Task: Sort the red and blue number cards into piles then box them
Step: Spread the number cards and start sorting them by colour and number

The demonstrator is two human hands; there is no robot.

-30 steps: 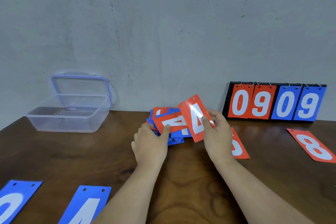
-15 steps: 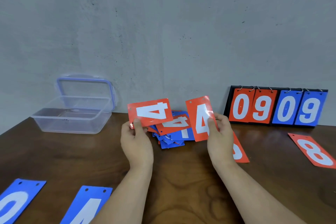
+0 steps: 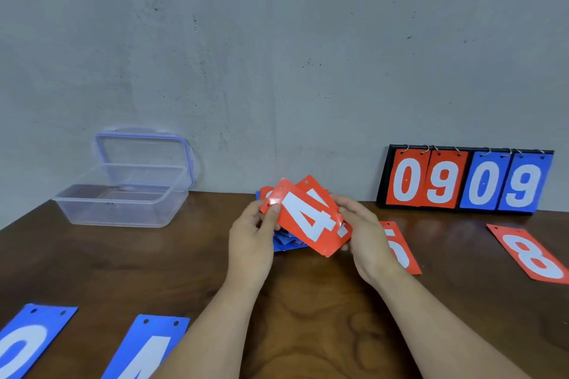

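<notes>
The dark brown wooden table (image 3: 308, 317) filled the lower frame. At left stood the open clear plastic box (image 3: 117, 214), at right the black flip scoreboard (image 3: 443, 181) reading 0909. At centre my left hand (image 3: 249, 243) pinched the upper corner of 2 overlapped red 4 cards (image 3: 308, 218) and my right hand (image 3: 366, 234) gripped their lower edge, above the mixed card pile (image 3: 284, 239). A blue 0 card (image 3: 27, 341) and blue 4 card (image 3: 147, 348) lay lower left, a red 5 card (image 3: 400, 251) and red 8 card (image 3: 532, 255) right.

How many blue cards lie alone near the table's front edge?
2: blue 0 at far left, blue 4 right of it. More blue ones hide in the middle pile.
</notes>
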